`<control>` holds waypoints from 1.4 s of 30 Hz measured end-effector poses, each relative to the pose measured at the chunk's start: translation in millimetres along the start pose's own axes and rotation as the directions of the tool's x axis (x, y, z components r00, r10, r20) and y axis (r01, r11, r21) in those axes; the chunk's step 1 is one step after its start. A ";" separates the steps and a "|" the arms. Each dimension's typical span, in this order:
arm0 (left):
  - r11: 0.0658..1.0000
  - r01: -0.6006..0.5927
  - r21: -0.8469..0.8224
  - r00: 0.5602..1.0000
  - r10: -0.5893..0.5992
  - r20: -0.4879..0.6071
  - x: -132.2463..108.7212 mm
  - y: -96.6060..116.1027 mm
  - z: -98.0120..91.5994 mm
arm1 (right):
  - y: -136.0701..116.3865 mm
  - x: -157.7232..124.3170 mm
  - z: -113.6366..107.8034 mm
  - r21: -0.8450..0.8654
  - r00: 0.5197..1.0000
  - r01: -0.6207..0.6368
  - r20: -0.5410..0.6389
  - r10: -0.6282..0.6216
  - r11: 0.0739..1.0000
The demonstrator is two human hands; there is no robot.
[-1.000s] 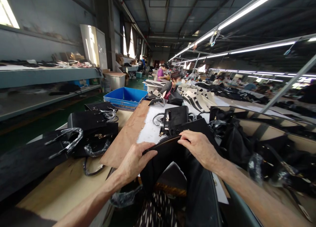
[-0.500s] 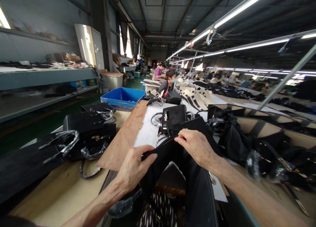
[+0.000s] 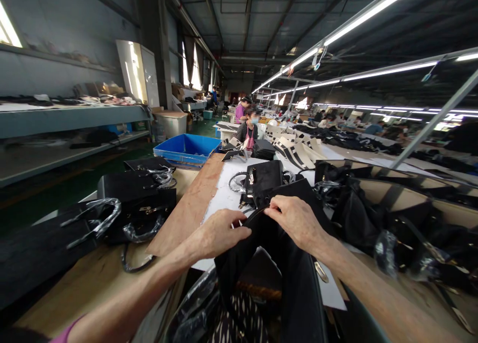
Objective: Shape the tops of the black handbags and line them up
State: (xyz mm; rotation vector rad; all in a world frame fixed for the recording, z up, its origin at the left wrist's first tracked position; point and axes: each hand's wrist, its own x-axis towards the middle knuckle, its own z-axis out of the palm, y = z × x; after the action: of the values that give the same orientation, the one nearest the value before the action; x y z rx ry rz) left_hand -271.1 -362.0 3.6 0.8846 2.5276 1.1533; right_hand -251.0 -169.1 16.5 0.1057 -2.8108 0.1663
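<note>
A black handbag [image 3: 302, 288] stands in front of me, its mouth spread and its inside dark. My right hand [image 3: 297, 221] pinches the far part of its upper edge between thumb and fingers. On the same edge, a little to the left and nearer, my left hand [image 3: 220, 233] has its thumb and fingers closed around the rim, with a small gap behind the fingertips. A metal clasp piece [image 3: 321, 272] shows on the bag's right side. Clear plastic wrap [image 3: 196, 303] hangs at its left, below my left wrist. Beyond my hands lies a smaller black handbag [image 3: 264, 177] with wrapped handles.
Several black handbags [image 3: 136, 188] with plastic-wrapped handles lie at the left. More bags [image 3: 388, 223] crowd the right side. A blue bin [image 3: 186, 156] stands beyond the brown board [image 3: 186, 203]. A masked person [image 3: 248, 134] is across the table, near cut pieces [image 3: 295, 151].
My left hand has moved right and slightly up along the bag's edge, closer to my right hand. My right hand stays in place. The person across the table has turned more upright.
</note>
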 end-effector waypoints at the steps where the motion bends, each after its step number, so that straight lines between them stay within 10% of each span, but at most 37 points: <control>1: 1.000 -0.005 -0.021 1.000 0.005 0.017 3.3 -1.4 0.2 | 1.0 0.6 -0.4 0.017 1.000 -0.002 0.009 0.002 1.000; 11: 0.950 0.067 -0.304 0.996 -0.048 0.069 7.1 -21.7 3.9 | 7.6 12.1 -7.8 0.165 0.987 -0.054 0.156 0.028 0.985; 22: 0.986 0.011 0.168 0.996 0.004 -0.087 14.1 2.9 2.5 | 7.5 11.4 1.9 0.079 0.998 -0.037 0.052 0.033 0.996; 34: 0.909 -0.220 0.353 0.972 0.234 0.004 84.4 7.4 25.1 | 8.0 -6.0 -4.7 0.259 1.000 0.005 0.019 -0.010 0.966; 42: 0.922 -0.293 0.254 0.956 0.279 0.090 78.7 15.2 19.5 | 15.6 -73.9 -3.9 0.283 0.910 -0.415 0.121 0.397 0.865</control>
State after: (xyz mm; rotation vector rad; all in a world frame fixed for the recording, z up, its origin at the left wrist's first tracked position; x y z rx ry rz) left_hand -318.5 -294.5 5.3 1.3724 2.6106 0.8562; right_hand -181.3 -149.1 -5.2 -0.4267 -2.8053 0.7046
